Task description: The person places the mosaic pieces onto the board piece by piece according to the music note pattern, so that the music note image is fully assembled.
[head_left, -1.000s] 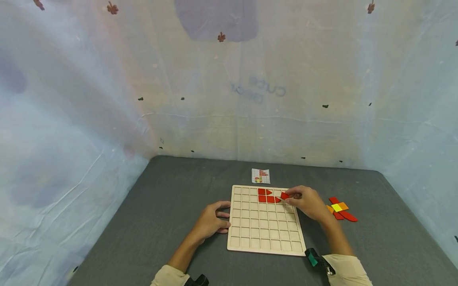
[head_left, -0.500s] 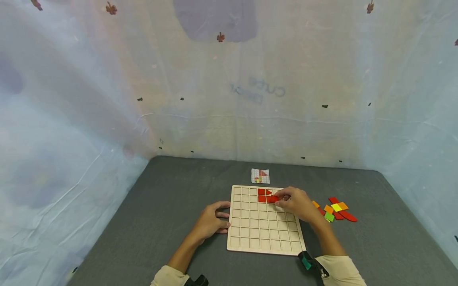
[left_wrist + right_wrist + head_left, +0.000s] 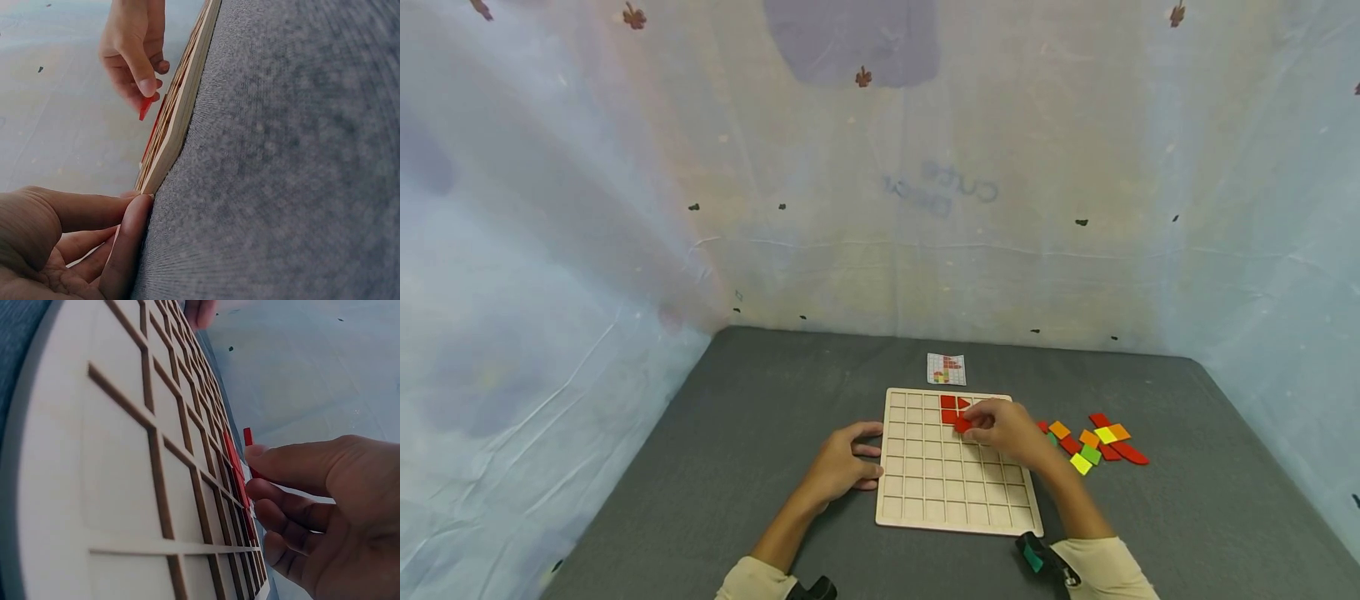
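Note:
My right hand [image 3: 1009, 432] pinches a small red square tile [image 3: 962, 425] between thumb and fingers, just over the wooden grid board [image 3: 955, 492]. In the right wrist view, that red tile [image 3: 247, 435] is edge-on and tilted, apart from the red pieces [image 3: 234, 459] lying in the grid. Several red pieces [image 3: 948, 402], one pointed, lie in cells near the board's far edge; the right fingers hide part of them. My left hand [image 3: 841, 461] touches the board's left edge with fingers and thumb spread along it, as its rim [image 3: 169, 150] shows in the left wrist view.
Loose red, orange, yellow and green tiles [image 3: 1089, 438] lie on the grey table [image 3: 797, 375] right of the board. A small printed card [image 3: 946, 369] with a coloured grid pattern lies behind the board. A patterned sheet [image 3: 850, 275] hangs behind the table.
My right hand has moved left across the board with the red tile, from near its right edge to the red pieces. More loose tiles now show. My left hand has stayed put.

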A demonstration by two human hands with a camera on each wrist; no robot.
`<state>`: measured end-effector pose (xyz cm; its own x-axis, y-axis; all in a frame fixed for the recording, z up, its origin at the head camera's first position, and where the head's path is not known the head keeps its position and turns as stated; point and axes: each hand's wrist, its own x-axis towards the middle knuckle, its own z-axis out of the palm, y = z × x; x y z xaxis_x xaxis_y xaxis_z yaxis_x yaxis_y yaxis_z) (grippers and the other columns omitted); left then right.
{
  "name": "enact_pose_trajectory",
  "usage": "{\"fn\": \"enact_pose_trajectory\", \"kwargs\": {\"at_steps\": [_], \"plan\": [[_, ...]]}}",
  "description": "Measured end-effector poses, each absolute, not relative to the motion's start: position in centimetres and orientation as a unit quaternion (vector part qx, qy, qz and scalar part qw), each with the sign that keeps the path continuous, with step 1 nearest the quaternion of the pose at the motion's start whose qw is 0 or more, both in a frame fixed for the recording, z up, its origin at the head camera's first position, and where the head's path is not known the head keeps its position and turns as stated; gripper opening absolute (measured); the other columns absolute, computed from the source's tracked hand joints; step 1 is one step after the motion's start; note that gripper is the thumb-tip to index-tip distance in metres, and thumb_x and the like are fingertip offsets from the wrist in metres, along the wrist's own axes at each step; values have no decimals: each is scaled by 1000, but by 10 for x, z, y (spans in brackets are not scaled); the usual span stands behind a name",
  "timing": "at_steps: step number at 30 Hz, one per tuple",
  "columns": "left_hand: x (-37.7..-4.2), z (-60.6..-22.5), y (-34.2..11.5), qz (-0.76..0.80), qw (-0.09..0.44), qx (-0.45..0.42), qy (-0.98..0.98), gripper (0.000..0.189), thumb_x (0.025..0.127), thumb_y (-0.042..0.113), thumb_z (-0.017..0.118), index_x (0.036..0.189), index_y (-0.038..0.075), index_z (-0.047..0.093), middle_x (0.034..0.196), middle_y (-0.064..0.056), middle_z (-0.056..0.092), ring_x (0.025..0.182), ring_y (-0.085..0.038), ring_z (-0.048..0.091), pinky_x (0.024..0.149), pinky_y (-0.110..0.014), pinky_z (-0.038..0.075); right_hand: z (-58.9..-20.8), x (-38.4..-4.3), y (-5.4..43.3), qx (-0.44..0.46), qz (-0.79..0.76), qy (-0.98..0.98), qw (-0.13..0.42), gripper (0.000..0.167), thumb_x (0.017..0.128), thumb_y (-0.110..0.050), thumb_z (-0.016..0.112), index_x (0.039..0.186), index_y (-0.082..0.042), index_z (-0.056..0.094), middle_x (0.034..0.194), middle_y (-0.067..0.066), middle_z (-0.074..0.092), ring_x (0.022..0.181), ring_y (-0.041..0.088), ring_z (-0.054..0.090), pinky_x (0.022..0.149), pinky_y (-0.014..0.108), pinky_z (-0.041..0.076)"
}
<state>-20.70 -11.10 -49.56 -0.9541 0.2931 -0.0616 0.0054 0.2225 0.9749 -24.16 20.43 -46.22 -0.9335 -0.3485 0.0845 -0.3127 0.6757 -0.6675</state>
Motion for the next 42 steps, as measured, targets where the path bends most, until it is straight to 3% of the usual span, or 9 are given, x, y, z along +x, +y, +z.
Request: {"fn": "enact_pose_trajectory", "kwargs": {"at_steps": [27, 42], "plan": [[-207, -494, -109, 619, 122, 87, 771, 69, 84, -9, 78, 150, 2, 57, 125, -22, 67, 93, -22, 74, 67, -37, 67, -465, -239, 192, -168, -360, 917, 38, 21, 92, -3, 79, 114, -2, 78, 93, 0, 71, 85, 13, 62, 75, 27, 55], [-207, -494, -109, 619, 121, 87, 771, 69, 85, -9, 78, 150, 2, 57, 122, -21, 68, 92, -22, 74, 68, -37, 67, -465, -240, 190, -184, -377, 907, 50, 22, 92, -2, 77, 114, -3, 77, 90, 1, 68, 83, 15, 62, 72, 25, 54]]}}
